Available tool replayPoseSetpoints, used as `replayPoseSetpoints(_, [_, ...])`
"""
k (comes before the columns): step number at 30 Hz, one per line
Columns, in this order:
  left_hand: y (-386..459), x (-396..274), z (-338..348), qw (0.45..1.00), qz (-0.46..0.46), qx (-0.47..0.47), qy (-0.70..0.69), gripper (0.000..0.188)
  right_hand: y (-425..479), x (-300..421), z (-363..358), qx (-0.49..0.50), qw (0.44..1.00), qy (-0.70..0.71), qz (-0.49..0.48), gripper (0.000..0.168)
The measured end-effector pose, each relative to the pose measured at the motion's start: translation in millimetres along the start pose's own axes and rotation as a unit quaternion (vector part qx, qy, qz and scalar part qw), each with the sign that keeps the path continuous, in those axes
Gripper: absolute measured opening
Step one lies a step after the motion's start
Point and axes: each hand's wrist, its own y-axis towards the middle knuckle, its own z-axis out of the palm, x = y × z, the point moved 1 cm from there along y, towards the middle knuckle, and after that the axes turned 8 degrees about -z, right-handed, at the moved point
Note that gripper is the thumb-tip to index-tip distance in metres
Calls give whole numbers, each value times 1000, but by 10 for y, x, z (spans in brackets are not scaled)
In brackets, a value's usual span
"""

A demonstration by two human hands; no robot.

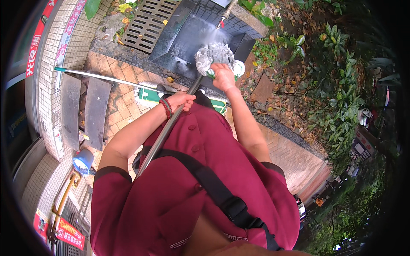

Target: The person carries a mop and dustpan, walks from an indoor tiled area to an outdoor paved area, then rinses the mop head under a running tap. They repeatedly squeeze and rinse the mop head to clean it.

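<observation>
My left hand (pixel 181 101), with a beaded bracelet at the wrist, is closed around the steel pole (pixel 160 140) of a mop. The pole slants up from beside my body to a grey-white mop head (pixel 215 53) of wet strands. My right hand (pixel 222 76) grips the near side of that head, by its green and white part. Water sprays onto the strands from a tap (pixel 221 24) with a red handle. Below the tap is a dark tiled basin (pixel 185 41), wet inside. A green flat mop head (pixel 150 95) with a white fringe lies by my feet.
The flat mop's pale pole (pixel 109 79) reaches left to the tiled wall (pixel 53 105). Two grey slabs (pixel 96 112) and a blue bucket (pixel 83 161) stand along that side. A slotted drain grate (pixel 149 25) adjoins the basin. Leaf-strewn planting (pixel 298 96) borders the right.
</observation>
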Motion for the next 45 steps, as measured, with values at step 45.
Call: replayPoseSetpoints(45, [-546,402,835,954,48,-164,246,7,-1589,-1759,114,-372,429,625,537,25])
